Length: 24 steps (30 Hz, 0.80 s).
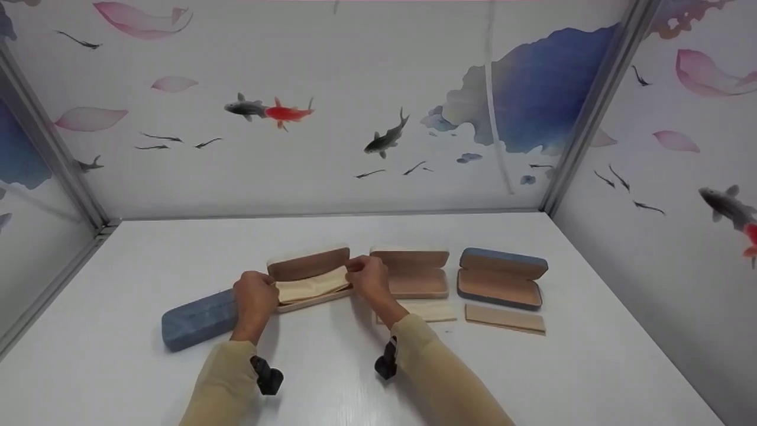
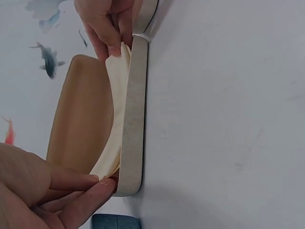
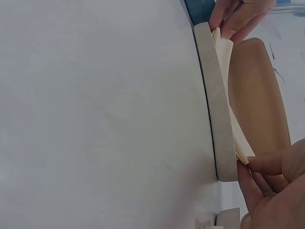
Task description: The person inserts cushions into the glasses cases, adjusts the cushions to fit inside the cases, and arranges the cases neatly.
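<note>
A folded cream cloth lies lengthwise over the base of an open glasses case with a pale outside and brown lining. My left hand pinches the cloth's left end between thumb and fingers. The other end is pinched by my right hand. In the left wrist view the cloth sags between the two hands, its ends right at the case's short sides. The right wrist view shows its edge along the pale front wall of the case.
Left of my left hand sits a closed blue glasses case. To the right stand an open pale case and an open blue case. In front of them lie a cream cloth and a beige cloth. Printed walls enclose the white table.
</note>
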Available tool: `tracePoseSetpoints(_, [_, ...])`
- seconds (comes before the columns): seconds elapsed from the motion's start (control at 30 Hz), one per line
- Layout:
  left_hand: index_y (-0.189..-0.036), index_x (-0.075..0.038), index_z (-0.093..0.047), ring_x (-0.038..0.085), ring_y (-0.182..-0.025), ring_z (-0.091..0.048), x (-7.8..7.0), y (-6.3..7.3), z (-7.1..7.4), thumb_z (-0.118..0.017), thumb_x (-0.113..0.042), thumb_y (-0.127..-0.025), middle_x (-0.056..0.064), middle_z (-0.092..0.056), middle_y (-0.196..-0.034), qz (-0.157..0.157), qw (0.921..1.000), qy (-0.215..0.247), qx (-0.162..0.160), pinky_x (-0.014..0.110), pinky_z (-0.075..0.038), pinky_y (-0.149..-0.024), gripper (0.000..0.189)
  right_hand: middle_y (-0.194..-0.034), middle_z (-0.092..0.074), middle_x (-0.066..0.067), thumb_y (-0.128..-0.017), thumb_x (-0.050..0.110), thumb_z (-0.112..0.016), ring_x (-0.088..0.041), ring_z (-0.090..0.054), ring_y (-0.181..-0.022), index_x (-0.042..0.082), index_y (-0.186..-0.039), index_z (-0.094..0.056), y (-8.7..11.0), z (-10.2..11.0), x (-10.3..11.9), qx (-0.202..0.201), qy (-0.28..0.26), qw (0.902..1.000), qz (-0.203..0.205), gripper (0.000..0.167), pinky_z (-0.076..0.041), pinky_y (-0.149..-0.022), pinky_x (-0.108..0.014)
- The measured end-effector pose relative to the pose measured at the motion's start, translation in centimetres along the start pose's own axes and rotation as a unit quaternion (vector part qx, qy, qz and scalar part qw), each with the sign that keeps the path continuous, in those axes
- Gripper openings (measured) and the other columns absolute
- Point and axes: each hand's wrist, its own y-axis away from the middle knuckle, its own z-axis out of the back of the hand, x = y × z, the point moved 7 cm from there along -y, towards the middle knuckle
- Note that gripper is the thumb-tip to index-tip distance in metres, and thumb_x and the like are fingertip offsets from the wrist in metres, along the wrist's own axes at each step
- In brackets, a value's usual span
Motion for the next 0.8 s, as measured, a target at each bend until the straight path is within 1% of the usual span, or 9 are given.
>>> tracePoseSetpoints(0.03, [-0.048,-0.004,-0.049,0.013,-0.049,-0.029,0.1,0.0,0.0,-0.046,0.016,-0.078,0.003,-0.041,-0.046,0.004,1.0,-0.002,-0.001,0.027,-0.025,-0.046,0.036,-0.098,-0.073,-0.013,-0.09,-0.003,-0.067,-0.015,-0.066,-0.082,-0.001,-0.106,-0.074,0.0,0.0,0.0,0.0,-0.002,1.0,0.0,0.017,-0.055,-0.068,-0.025])
tracePoseSetpoints(0.1, [-0.064,0.01,-0.068,0.023,-0.052,-0.049,0.2,0.1,0.1,-0.049,0.014,-0.08,0.02,-0.062,-0.059,0.015,0.9998,-0.01,0.0,0.033,-0.042,-0.049,0.025,-0.098,-0.073,-0.014,-0.09,-0.003,-0.066,-0.015,-0.066,-0.081,-0.002,-0.105,-0.074,0.0,0.1,0.0,0.0,-0.005,1.0,0.003,0.017,-0.054,-0.067,-0.024])
tracePoseSetpoints(0.17, [-0.089,0.017,-0.073,0.036,-0.069,-0.065,0.3,0.2,0.1,-0.052,0.011,-0.083,0.032,-0.072,-0.085,0.023,0.9997,-0.013,0.002,0.044,-0.055,-0.062,0.023,-0.097,-0.072,-0.014,-0.09,-0.004,-0.066,-0.015,-0.066,-0.08,-0.003,-0.106,-0.073,0.0,0.1,0.0,0.001,-0.009,0.9999,0.006,0.018,-0.054,-0.066,-0.024])
tracePoseSetpoints(0.2, [-0.096,0.019,-0.072,0.041,-0.079,-0.068,0.3,0.3,0.1,-0.052,0.01,-0.084,0.035,-0.071,-0.095,0.027,0.9995,-0.015,0.003,0.049,-0.058,-0.07,0.024,-0.097,-0.072,-0.015,-0.09,-0.004,-0.065,-0.015,-0.066,-0.08,-0.003,-0.106,-0.073,0.0,0.1,0.0,0.0,-0.01,0.9999,0.007,0.018,-0.053,-0.065,-0.024])
tracePoseSetpoints(0.27, [-0.097,0.019,-0.071,0.045,-0.086,-0.069,0.3,0.4,0.2,-0.053,0.008,-0.086,0.036,-0.07,-0.098,0.033,0.9993,-0.018,0.005,0.055,-0.057,-0.077,0.024,-0.097,-0.072,-0.015,-0.09,-0.003,-0.065,-0.015,-0.067,-0.08,-0.003,-0.106,-0.073,0.0,0.1,0.0,0.001,-0.013,0.9999,0.005,0.018,-0.053,-0.065,-0.023])
tracePoseSetpoints(0.47, [-0.099,0.019,-0.071,0.048,-0.092,-0.069,0.2,0.5,0.6,-0.055,0.008,-0.086,0.036,-0.07,-0.099,0.033,0.9993,-0.02,0.002,0.056,-0.057,-0.081,0.023,-0.099,-0.073,-0.013,-0.089,-0.001,-0.067,-0.014,-0.065,-0.083,0.0,-0.105,-0.074,0.0,0.1,-0.1,-0.004,-0.009,0.9999,-0.012,0.018,-0.053,-0.068,-0.022])
tracePoseSetpoints(0.63, [-0.101,0.019,-0.07,0.049,-0.093,-0.068,0.0,0.3,1.1,-0.052,0.009,-0.084,0.036,-0.07,-0.102,0.028,0.9994,-0.019,0.005,0.055,-0.056,-0.08,0.027,-0.096,-0.073,-0.014,-0.091,0.0,-0.067,-0.013,-0.064,-0.079,-0.002,-0.104,-0.074,0.1,0.3,0.3,-0.005,-0.002,1.0,0.004,0.016,-0.053,-0.067,-0.023])
tracePoseSetpoints(0.7, [-0.103,0.019,-0.07,0.047,-0.092,-0.068,0.0,0.3,1.3,-0.052,0.007,-0.086,0.036,-0.069,-0.104,0.034,0.9993,-0.016,0.007,0.054,-0.057,-0.078,0.027,-0.096,-0.073,-0.013,-0.092,0.003,-0.067,-0.013,-0.064,-0.079,-0.003,-0.105,-0.073,0.2,0.5,0.7,-0.007,0.004,0.9999,0.012,0.016,-0.053,-0.067,-0.024])
tracePoseSetpoints(0.8, [-0.108,0.017,-0.068,0.044,-0.09,-0.069,0.0,0.1,1.6,-0.052,-0.002,-0.094,0.035,-0.069,-0.106,0.058,0.9981,-0.017,0.013,0.051,-0.056,-0.077,0.028,-0.099,-0.073,-0.013,-0.094,0.008,-0.066,-0.015,-0.066,-0.083,-0.001,-0.107,-0.074,0.3,0.8,1.2,-0.012,0.013,0.9996,0.019,0.018,-0.055,-0.071,-0.027])
